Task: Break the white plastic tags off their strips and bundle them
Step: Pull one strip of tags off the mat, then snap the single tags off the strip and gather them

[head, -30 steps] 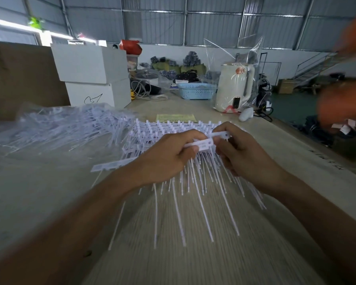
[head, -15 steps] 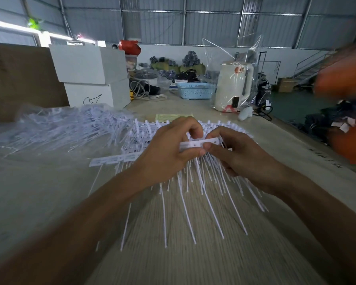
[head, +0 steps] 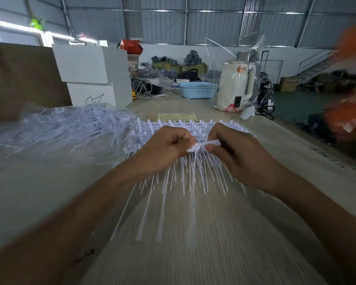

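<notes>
Above the wooden table (head: 193,254), my left hand (head: 164,151) and my right hand (head: 238,153) both pinch one white tag strip (head: 206,145) between them. The strip bends at the middle, its right end tilted up. Long thin white tails (head: 191,182) hang down from the held tags toward me. Behind my hands lies a stack of unbroken tag strips (head: 181,125) with rows of small heads. To the left, a heap of white tags (head: 70,126) sits in clear plastic.
Two stacked white boxes (head: 95,77) and a brown cardboard sheet (head: 23,79) stand at the back left. A blue basket (head: 197,90), a bagged white kettle (head: 234,85) and a yellow paper (head: 176,116) are further back. A blurred orange shape (head: 349,120) moves at the right edge.
My hands have closed in on the strip and bent it; the strip end that stuck out to the left of my left hand no longer shows. The orange blur at right shifted.
</notes>
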The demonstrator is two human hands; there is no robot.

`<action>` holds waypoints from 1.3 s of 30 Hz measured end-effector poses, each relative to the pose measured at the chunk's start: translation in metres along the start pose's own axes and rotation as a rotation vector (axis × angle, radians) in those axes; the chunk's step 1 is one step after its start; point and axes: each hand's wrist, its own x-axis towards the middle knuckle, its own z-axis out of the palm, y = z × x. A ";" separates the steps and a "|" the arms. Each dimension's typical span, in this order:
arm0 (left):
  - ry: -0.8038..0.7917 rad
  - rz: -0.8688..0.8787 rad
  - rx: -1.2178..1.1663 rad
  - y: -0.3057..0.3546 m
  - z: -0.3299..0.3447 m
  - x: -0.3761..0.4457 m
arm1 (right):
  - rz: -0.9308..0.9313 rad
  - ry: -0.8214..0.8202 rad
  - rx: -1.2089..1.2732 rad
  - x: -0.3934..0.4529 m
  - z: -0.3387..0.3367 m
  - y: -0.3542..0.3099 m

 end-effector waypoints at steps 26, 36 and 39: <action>-0.091 0.036 0.116 -0.011 -0.001 -0.007 | 0.354 0.029 0.592 -0.001 -0.001 0.022; -0.064 0.038 0.117 -0.006 0.002 -0.008 | 0.255 -0.110 0.318 -0.003 0.004 0.016; -0.063 0.037 0.142 -0.006 0.003 -0.009 | 0.302 -0.111 0.268 -0.003 0.005 0.016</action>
